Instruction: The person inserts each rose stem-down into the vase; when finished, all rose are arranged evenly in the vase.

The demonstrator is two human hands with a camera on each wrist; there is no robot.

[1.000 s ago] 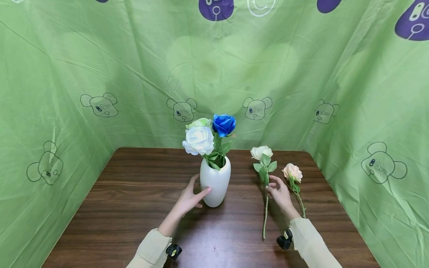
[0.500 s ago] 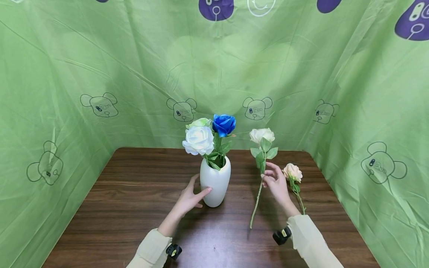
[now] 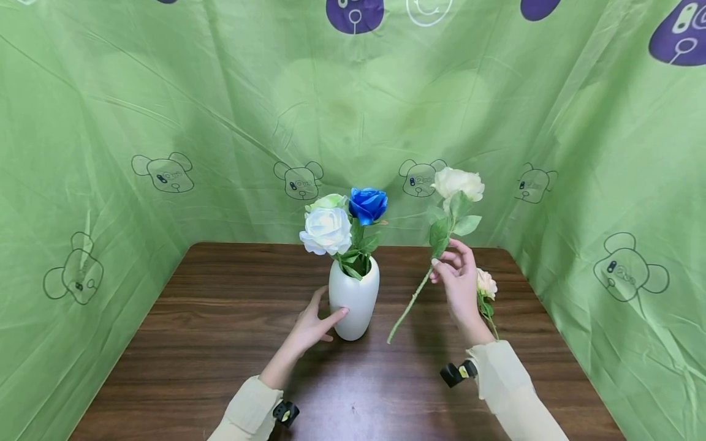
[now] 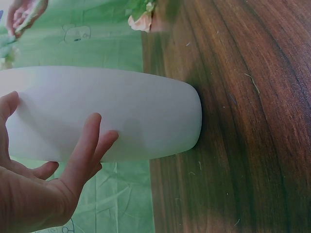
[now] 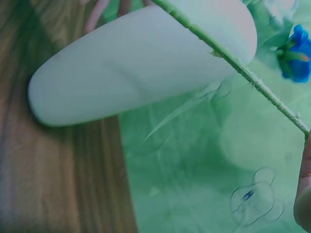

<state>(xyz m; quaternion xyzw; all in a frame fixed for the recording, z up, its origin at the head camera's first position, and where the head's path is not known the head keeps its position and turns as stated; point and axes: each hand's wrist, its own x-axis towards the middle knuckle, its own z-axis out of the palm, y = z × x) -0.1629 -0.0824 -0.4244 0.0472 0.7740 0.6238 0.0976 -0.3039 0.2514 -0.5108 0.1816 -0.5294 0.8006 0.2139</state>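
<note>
A white vase stands upright on the table, holding a blue rose, a pale blue-white rose and a greenish-white bloom partly behind it. My left hand holds the vase's left side, thumb on its front; the left wrist view shows fingertips against the wall. Right of the vase, my right hand pinches a cream rose by its stem just below the leaves. The rose is off the table, its bare stem slanting down toward the vase.
A peach rose lies on the brown wooden table at the right, partly hidden behind my right hand. Green cloth with bear drawings hangs around the back and both sides.
My right hand has raised the cream rose from the table and tilted it, so the bloom leans right and the stem end swings left toward the vase. The left hand stays on the vase.
</note>
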